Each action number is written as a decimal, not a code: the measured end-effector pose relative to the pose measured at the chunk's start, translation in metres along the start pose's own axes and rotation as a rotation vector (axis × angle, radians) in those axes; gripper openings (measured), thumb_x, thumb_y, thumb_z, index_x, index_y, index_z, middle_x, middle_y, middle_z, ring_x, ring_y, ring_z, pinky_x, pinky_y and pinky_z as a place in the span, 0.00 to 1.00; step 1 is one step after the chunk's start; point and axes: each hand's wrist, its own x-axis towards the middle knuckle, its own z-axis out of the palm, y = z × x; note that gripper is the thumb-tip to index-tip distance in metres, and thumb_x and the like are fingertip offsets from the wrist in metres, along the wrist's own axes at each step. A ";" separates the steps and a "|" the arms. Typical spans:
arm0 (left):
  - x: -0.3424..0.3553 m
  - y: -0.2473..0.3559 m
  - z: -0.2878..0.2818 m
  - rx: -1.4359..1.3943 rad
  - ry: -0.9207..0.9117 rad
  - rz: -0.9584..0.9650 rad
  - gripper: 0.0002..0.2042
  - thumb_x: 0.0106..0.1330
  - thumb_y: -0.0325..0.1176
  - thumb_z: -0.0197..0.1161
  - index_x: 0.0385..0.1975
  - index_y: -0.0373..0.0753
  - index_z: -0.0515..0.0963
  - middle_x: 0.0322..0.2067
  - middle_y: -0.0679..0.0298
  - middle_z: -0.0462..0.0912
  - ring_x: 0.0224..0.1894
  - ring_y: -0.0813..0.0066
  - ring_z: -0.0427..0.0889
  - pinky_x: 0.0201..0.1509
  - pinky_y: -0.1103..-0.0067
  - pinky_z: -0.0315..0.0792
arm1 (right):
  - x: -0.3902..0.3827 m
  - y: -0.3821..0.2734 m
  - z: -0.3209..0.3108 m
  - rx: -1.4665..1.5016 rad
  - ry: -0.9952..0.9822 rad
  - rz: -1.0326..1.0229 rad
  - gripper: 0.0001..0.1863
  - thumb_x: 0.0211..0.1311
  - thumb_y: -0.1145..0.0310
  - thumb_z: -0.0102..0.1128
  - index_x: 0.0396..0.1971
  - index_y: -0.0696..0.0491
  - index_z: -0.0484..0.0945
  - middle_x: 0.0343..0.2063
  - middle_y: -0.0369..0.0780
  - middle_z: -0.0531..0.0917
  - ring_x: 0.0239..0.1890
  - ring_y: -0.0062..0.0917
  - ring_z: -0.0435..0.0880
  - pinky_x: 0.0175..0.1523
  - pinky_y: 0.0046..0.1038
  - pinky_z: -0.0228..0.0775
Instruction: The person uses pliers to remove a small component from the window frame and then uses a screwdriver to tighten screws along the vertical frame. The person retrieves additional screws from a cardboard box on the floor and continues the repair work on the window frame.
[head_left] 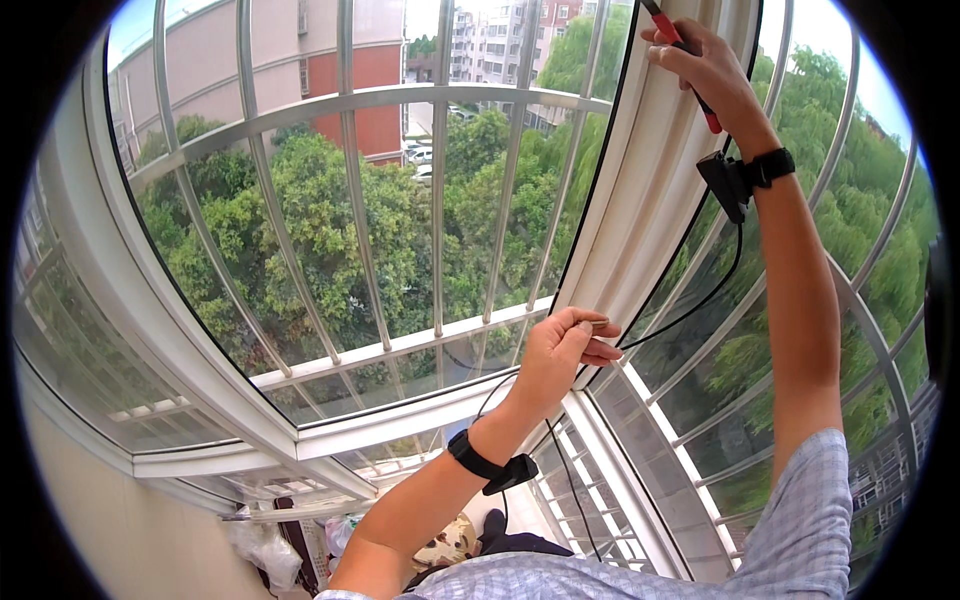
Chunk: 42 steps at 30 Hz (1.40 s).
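My right hand [705, 70] is raised high against the white window frame [631, 215], closed around a red-and-black hand tool [712, 115], whose exact kind is hard to make out. Lower down, my left hand [560, 350] rests by the same frame, thumb and index finger pinched on a small thin object [600, 323] that I cannot identify. Each wrist wears a black strapped device [728, 187] with a cable. A black cable [705, 300] runs from the right wrist down past my left fingertips.
Metal bars [440, 230] stand outside the glass, with trees, buildings and cars beyond. A cream wall [120, 510] is at lower left. Below me are plastic bags [265, 550], other bundled items and my dark-shod foot [494, 522] on a pale floor.
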 end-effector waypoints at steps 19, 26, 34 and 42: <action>-0.287 -0.056 -0.090 0.109 0.312 -0.546 0.10 0.75 0.31 0.59 0.44 0.29 0.81 0.37 0.55 0.87 0.33 0.71 0.89 0.38 0.80 0.82 | -0.464 -0.161 0.179 1.080 -0.648 1.109 0.18 0.64 0.64 0.65 0.48 0.62 0.80 0.34 0.37 0.83 0.35 0.21 0.84 0.43 0.24 0.76; -0.385 -0.129 -0.109 0.158 0.692 -0.703 0.08 0.70 0.33 0.65 0.36 0.34 0.80 0.28 0.60 0.86 0.22 0.77 0.83 0.27 0.81 0.79 | -0.578 -0.142 0.270 1.064 -1.189 1.268 0.21 0.69 0.53 0.60 0.44 0.59 0.80 0.33 0.38 0.84 0.33 0.22 0.86 0.37 0.24 0.78; -0.451 -0.199 -0.067 0.079 0.970 -0.889 0.09 0.71 0.35 0.64 0.33 0.37 0.77 0.26 0.59 0.85 0.20 0.73 0.84 0.25 0.78 0.80 | -0.626 -0.127 0.302 0.975 -1.480 1.116 0.31 0.71 0.43 0.55 0.50 0.61 0.78 0.28 0.40 0.83 0.26 0.22 0.82 0.28 0.23 0.71; -0.507 -0.244 -0.048 0.056 1.088 -0.931 0.09 0.73 0.36 0.60 0.36 0.36 0.77 0.28 0.58 0.85 0.23 0.72 0.85 0.26 0.78 0.79 | -0.649 -0.128 0.305 0.789 -1.664 1.064 0.24 0.65 0.52 0.61 0.41 0.62 0.79 0.25 0.39 0.80 0.26 0.22 0.80 0.31 0.27 0.73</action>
